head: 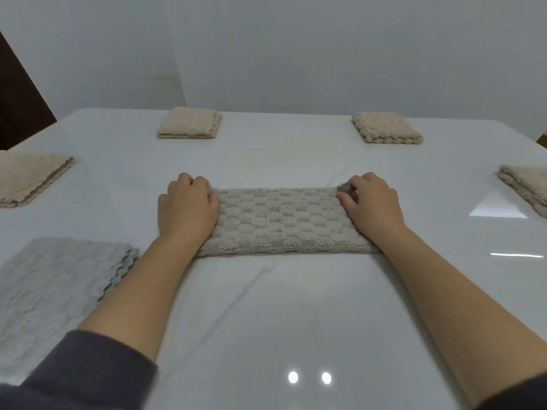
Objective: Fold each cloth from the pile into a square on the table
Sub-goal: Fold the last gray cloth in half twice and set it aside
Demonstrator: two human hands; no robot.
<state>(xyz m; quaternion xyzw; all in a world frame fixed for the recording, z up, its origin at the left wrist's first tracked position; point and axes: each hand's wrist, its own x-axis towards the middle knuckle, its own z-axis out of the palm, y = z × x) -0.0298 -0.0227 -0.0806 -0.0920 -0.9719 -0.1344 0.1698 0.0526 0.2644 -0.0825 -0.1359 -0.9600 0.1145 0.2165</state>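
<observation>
A grey-beige checkered cloth [281, 221] lies folded in half as a long strip in the middle of the white table [266, 315]. My left hand [186, 207] lies over its left end, with the fingers curled on the far left corner. At the other end, my right hand [370, 202] pinches the far right corner. A pile of pale grey unfolded cloths [56, 285] sits flat at the near left.
Folded beige cloths lie around the table: one at the far left [189, 123], one at the far right [387, 127], one at the left edge [28, 179], one at the right edge [527, 186]. A white wall stands behind.
</observation>
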